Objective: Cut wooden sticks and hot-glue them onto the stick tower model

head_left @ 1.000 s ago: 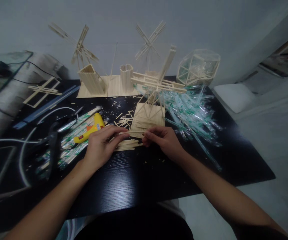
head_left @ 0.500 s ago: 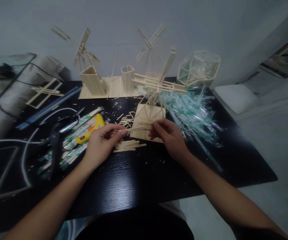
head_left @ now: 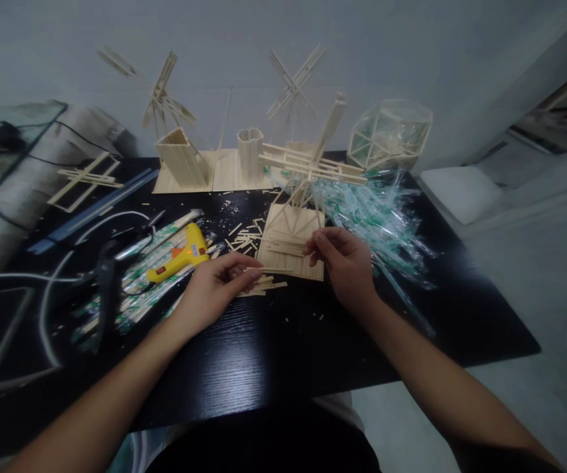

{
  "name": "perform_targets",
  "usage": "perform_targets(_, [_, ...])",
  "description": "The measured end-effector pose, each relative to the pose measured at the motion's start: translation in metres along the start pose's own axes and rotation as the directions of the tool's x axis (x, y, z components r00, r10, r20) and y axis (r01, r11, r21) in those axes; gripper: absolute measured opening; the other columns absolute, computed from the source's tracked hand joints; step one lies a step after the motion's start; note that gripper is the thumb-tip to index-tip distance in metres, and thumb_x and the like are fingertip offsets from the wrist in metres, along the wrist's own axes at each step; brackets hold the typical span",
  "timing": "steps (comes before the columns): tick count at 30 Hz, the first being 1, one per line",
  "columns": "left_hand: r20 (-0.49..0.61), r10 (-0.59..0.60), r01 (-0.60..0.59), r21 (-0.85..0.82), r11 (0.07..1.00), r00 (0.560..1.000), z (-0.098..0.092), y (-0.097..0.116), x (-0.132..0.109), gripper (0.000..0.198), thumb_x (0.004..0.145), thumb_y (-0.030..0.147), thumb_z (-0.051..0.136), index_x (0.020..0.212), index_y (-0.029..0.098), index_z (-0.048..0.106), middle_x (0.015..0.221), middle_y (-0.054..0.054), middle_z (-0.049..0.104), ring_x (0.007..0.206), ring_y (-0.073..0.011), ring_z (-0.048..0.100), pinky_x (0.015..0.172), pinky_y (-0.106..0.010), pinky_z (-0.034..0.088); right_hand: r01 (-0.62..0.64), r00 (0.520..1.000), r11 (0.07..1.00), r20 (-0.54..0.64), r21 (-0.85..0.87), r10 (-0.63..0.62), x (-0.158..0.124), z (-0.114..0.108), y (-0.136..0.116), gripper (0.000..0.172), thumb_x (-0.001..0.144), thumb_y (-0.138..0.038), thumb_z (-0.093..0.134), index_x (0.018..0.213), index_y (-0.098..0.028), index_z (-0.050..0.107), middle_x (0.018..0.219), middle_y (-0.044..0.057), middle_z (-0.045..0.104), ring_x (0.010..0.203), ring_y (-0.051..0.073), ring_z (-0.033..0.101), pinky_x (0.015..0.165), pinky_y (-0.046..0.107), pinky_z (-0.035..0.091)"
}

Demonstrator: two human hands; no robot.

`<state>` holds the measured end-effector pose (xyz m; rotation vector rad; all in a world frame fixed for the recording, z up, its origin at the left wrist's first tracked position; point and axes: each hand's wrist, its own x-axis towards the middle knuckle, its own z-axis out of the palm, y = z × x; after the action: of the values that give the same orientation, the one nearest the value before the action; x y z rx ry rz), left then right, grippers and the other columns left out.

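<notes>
A thin wooden stick (head_left: 279, 269) is pinched between the thumb and fingers of my left hand (head_left: 221, 282), pointing right over the front of a small wooden base (head_left: 313, 268). On that base stands a windmill model (head_left: 310, 172) made of sticks. My right hand (head_left: 345, 263) is closed in a pinch at the base's right edge; whatever is between its fingertips is too small to make out. A little stack of sticks (head_left: 283, 243) lies on the base between my hands. Partly behind my left hand is a pile of cut sticks (head_left: 269, 285).
A yellow glue gun (head_left: 179, 254) rests on wrapped stick bundles (head_left: 140, 299) at left. Clear green-printed wrappers (head_left: 386, 217) cover the right side. Stick models (head_left: 179, 161) and a faceted clear box (head_left: 391, 135) stand at the back. Stick scraps (head_left: 244, 238) litter the middle.
My right hand has moved right, away from the stick. My left hand has come slightly right and lower, still holding the stick, and now covers part of the cut-stick pile.
</notes>
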<state>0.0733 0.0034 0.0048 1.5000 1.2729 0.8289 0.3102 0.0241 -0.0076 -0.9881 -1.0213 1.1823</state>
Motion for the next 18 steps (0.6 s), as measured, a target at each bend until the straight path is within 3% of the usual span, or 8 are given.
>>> perform_targets(4, [0.047, 0.028, -0.031, 0.075, 0.997, 0.999, 0.0018, -0.0006, -0.0022, 0.030, 0.086, 0.048, 0.074, 0.098, 0.021, 0.078, 0.074, -0.002, 0.074, 0.063, -0.0150, 0.066, 0.059, -0.024, 0.051, -0.023, 1.000, 0.998, -0.010, 0.057, 0.023, 0.0009, -0.0024, -0.0027, 0.024, 0.087, -0.041, 0.076, 0.079, -0.021, 0.065, 0.070, -0.002, 0.062, 0.056, 0.011, 0.058, 0.048, 0.023, 0.048])
perform_targets(10, [0.030, 0.061, -0.065, 0.134, 0.989, 0.998, 0.0007, -0.0001, -0.0030, 0.030, 0.087, 0.048, 0.072, 0.099, 0.021, 0.078, 0.074, -0.002, 0.075, 0.063, -0.0148, 0.065, 0.058, -0.023, 0.049, -0.030, 0.996, 0.999, -0.084, 0.032, 0.033, 0.0054, -0.0078, -0.0073, 0.032, 0.086, -0.047, 0.074, 0.075, -0.022, 0.058, 0.063, -0.004, 0.051, 0.048, 0.009, 0.046, 0.039, 0.021, 0.034])
perform_targets(18, [0.035, 0.117, -0.121, 0.201, 0.972, 0.993, 0.0015, 0.0001, -0.0042, 0.030, 0.090, 0.050, 0.070, 0.097, 0.022, 0.078, 0.082, -0.003, 0.078, 0.067, -0.0152, 0.066, 0.063, -0.025, 0.049, 0.028, 0.999, 0.994, -0.044, -0.104, -0.033, 0.0047, -0.0048, -0.0026, 0.021, 0.087, -0.041, 0.076, 0.084, -0.021, 0.068, 0.078, 0.001, 0.071, 0.054, 0.011, 0.055, 0.042, 0.023, 0.044])
